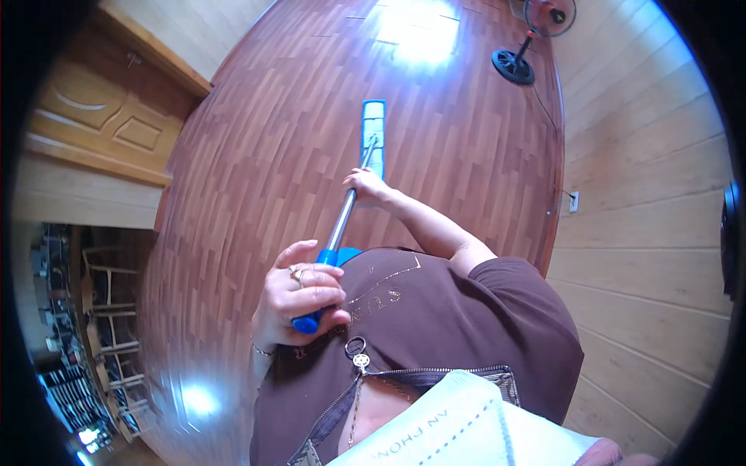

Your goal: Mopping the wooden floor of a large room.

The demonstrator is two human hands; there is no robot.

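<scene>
I hold a flat mop (339, 224) with a silver pole, a blue grip and a long blue-and-white head. My left hand (303, 291) is wrapped round the blue grip close to my chest, its index finger partly raised and a ring on one finger. Farther down the pole, my right hand (367, 186) is closed round the metal. The mop head (374, 116) lies on the wood floor (272, 140) ahead of me; its near end is partly covered by my right hand.
A standing fan (514, 67) is at the far right, its cord running along the wall. To the left is a wooden door (101, 109). Wooden furniture with rungs (116, 326) stands at the lower left, beside cluttered items. A socket (573, 201) is on the right wall.
</scene>
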